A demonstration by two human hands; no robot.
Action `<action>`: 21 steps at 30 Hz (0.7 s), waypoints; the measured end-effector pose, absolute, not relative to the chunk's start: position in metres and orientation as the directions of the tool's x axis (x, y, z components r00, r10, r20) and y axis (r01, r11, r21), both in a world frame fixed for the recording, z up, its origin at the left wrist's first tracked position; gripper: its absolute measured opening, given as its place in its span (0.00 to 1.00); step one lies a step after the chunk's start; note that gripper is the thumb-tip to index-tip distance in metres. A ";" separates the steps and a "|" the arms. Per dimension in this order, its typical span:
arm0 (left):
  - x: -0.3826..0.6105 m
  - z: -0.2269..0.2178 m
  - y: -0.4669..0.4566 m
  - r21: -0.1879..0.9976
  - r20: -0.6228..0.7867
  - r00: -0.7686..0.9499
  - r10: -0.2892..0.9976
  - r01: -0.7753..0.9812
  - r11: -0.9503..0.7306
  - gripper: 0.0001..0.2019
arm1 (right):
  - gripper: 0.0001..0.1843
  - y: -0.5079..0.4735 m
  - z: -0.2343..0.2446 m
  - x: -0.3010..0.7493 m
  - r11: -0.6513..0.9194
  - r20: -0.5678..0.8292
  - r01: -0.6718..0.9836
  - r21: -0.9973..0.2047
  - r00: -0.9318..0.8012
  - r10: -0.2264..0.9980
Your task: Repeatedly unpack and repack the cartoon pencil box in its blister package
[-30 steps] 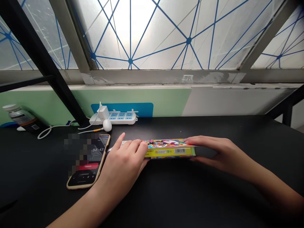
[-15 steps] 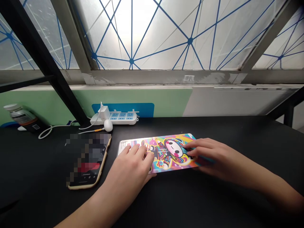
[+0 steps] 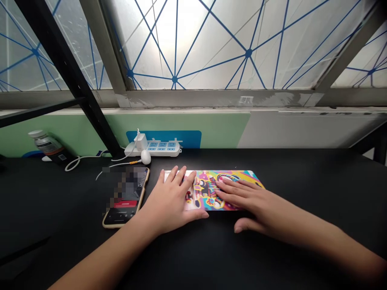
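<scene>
The screen of the phone (image 3: pixel 125 197) is pixelated, hiding most of its display. The left hand (image 3: pixel 171 201) and right hand (image 3: pixel 256 205) cover much of the printed cartoon box (image 3: pixel 204 193), so its figure shows only in part. The left forearm runs off the bottom edge, the right off the right edge. The bottle's (image 3: pixel 48 144) label is too small to read.

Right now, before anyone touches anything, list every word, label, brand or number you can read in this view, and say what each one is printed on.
No text can be read with certainty.
The phone: its screen is blurred over, so nothing on it is legible.
The bottle: its label is too small to read.
The cartoon-printed box: no words are legible on its face.
</scene>
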State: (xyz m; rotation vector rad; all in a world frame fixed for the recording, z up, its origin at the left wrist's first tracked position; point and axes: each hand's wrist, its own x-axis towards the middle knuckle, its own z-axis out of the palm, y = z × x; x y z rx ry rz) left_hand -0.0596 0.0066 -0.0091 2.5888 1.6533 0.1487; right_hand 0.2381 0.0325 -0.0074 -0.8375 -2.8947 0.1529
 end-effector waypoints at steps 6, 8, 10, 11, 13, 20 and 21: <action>-0.057 -0.005 0.006 0.111 0.006 0.432 0.902 0.896 -0.430 0.55 | 0.23 0.041 0.000 0.290 0.752 0.072 0.646 -0.135 -0.750 0.657; -0.056 -0.005 0.005 0.111 -0.001 0.440 0.898 0.892 -0.437 0.54 | 0.25 0.036 0.000 0.283 0.749 0.129 0.656 -0.091 -0.738 0.662; -0.056 -0.005 0.005 0.114 -0.012 0.438 0.899 0.893 -0.434 0.54 | 0.35 0.029 0.000 0.261 0.752 0.185 0.657 -0.051 -0.734 0.654; -0.056 -0.006 0.005 0.117 -0.016 0.437 0.899 0.894 -0.432 0.54 | 0.40 0.026 -0.001 0.248 0.759 0.191 0.649 -0.045 -0.740 0.644; -0.056 -0.007 0.006 0.119 -0.019 0.439 0.898 0.893 -0.434 0.54 | 0.49 0.021 -0.005 0.223 0.802 0.144 0.594 -0.067 -0.789 0.597; -0.058 -0.006 0.007 0.133 -0.013 0.436 0.900 0.893 -0.430 0.50 | 0.42 0.029 -0.022 0.227 0.824 0.080 0.555 -0.113 -0.822 0.564; -0.058 -0.006 0.007 0.136 -0.011 0.438 0.899 0.891 -0.432 0.49 | 0.39 0.030 -0.023 0.237 0.813 0.084 0.571 -0.112 -0.810 0.580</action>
